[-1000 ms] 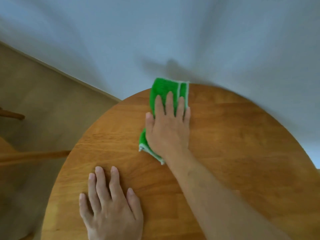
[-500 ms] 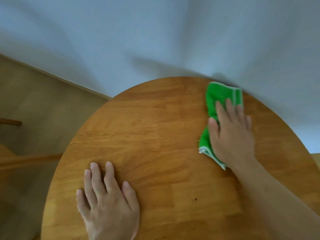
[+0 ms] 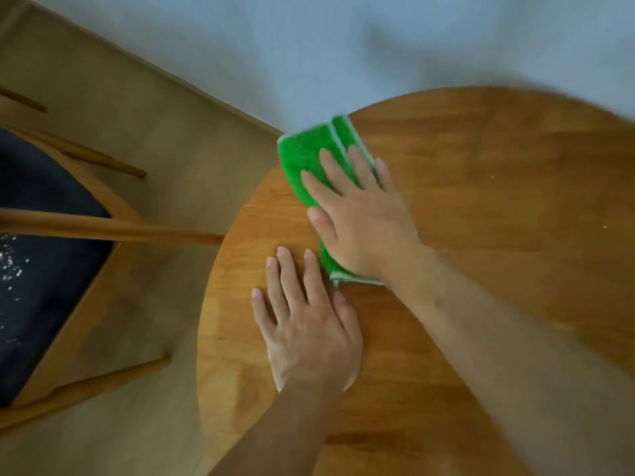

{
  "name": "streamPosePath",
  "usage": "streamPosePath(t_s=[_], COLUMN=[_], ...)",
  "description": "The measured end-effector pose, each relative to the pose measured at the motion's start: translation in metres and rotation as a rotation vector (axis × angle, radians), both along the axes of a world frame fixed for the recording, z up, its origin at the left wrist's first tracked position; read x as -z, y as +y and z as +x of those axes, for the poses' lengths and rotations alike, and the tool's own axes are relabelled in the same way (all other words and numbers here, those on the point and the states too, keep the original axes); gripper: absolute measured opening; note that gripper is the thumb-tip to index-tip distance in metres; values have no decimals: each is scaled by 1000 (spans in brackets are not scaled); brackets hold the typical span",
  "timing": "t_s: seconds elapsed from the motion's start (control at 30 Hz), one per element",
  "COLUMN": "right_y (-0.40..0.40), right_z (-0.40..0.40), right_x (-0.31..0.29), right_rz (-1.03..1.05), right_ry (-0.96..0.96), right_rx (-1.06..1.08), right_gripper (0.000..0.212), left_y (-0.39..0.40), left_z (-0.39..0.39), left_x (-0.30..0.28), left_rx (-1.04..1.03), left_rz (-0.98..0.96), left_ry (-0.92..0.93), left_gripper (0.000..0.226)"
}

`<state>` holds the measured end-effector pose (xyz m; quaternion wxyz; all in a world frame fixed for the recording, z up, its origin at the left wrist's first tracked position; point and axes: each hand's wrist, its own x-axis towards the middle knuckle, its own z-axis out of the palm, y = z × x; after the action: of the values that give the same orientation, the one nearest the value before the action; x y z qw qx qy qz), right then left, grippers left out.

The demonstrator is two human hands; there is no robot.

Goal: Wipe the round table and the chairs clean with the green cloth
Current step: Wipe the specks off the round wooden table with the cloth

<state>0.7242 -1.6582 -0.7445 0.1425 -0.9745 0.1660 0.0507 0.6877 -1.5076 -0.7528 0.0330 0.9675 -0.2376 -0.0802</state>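
The green cloth is being pressed flat onto the round wooden counter at its far left edge, one corner hanging just past the rim. It is being covered by the right hand, whose fingers are lying straight and spread on top of it, nothing being gripped; the cloth is showing beyond the fingertips and under the wrist. The left hand is being rested palm-down on the bare counter just near of the cloth, fingers straight, almost touching its near end. A wooden chair with a dark seat is being seen to the left, on the floor.
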Motion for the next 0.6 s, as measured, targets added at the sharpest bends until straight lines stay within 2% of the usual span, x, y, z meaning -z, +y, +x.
streamPosePath(t_s=[0.07, 0.13, 0.2, 0.33, 0.43, 0.5, 0.6], right_y=[18, 4, -25, -72, -62, -43, 4], right_z=[-2, -4, -5, -1, 17, 32, 51], right_x=[-1, -1, 1, 4, 5, 4, 2], right_rz=[25, 25, -17, -63, -73, -74, -51], right_ry=[-12, -17, -41, -35, 24, 37, 0], right_rx=[-196, -230, -103, 298, 384, 312, 47], right_gripper=[52, 51, 53, 56, 57, 56, 53], left_y=[2, 0, -2, -3, -3, -3, -2], left_z=[-1, -1, -1, 1, 2, 2, 3], left_x=[1, 2, 1, 0, -1, -4, -6], left_rx=[3, 13, 17, 25, 12, 8, -8], left_rz=[-4, -13, -12, -19, -19, -16, -18], left_ry=[-21, -25, -21, -13, 10, 24, 37], left_gripper=[65, 64, 61, 60, 61, 61, 59])
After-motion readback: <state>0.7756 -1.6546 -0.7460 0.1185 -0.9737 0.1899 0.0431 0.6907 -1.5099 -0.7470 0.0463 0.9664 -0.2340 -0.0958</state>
